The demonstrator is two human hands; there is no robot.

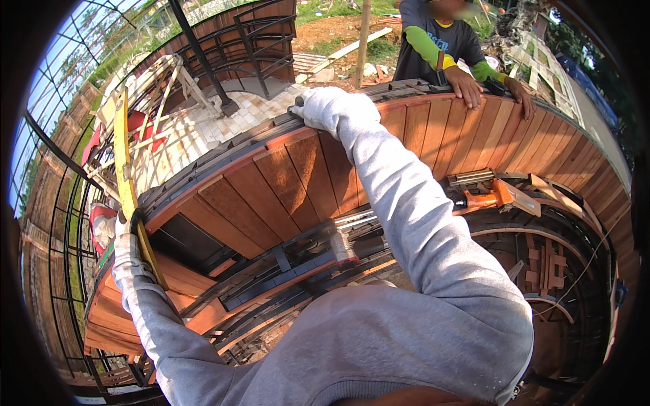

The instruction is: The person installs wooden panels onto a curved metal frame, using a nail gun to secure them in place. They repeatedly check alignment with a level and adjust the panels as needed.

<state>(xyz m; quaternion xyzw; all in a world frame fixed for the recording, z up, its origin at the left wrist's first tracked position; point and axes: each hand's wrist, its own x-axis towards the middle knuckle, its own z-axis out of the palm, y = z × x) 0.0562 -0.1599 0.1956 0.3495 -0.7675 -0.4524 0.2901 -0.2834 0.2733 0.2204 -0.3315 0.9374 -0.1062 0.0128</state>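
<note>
Left hand (122, 227) on the yellow bar (124, 145), closed around it low down, and the bar stands at a slight tilt, its top end rising above the rim and its lower end running down inside the wooden wall (298, 183). Over to the right hand (300, 109): it's out at the end of a long reach, laid on the dark top rim (223, 152) of that wall; the sleeve covers much of it, so whether the fingers are clamped or just resting, I cannot tell. Grey sleeves on both arms here.

Just below the rim, reddish-brown planks stand side by side around the curve, with a dark opening (193, 237) near the left hand. Further right along the same rim, a co-worker (440, 44) in a dark shirt and bright yellow-green sleeves has both hands draped over the top edge.

Inside the curve, an orange power tool (491, 196) lies near the right forearm, beside some short wood pieces, above curved dark framing (298, 267). Outside, beyond the rim, there's a rough timber frame (177, 68) on pale paving (254, 98), a black post (196, 57) leaning in view, and a second curved plank wall (261, 27) behind.
</note>
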